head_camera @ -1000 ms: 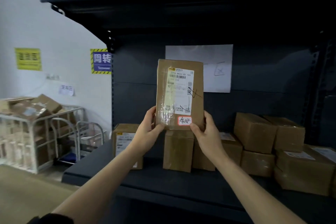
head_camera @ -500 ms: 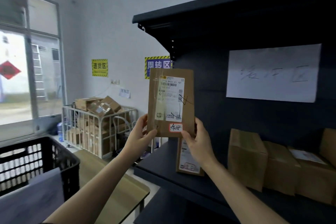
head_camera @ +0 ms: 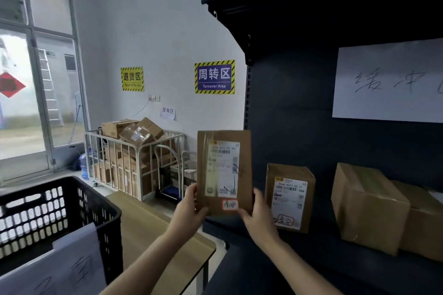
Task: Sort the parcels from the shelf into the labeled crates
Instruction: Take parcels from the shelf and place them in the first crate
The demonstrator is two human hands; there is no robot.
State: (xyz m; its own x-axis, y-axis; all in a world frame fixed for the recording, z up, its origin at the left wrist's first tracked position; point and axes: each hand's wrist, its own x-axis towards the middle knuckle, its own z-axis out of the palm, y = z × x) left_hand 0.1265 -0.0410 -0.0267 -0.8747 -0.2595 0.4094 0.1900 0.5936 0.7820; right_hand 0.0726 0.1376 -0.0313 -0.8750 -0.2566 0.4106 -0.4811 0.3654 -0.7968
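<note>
We hold the flat cardboard parcel [head_camera: 224,172] upright between our left hand [head_camera: 189,208] and right hand [head_camera: 257,213], each gripping a lower corner. Its white label faces us. Left of our left hand sits a black lattice crate [head_camera: 55,211].

Wire cage cart [head_camera: 134,158] by wall; blue sign [head_camera: 214,76], yellow sign [head_camera: 132,79] above.
</note>
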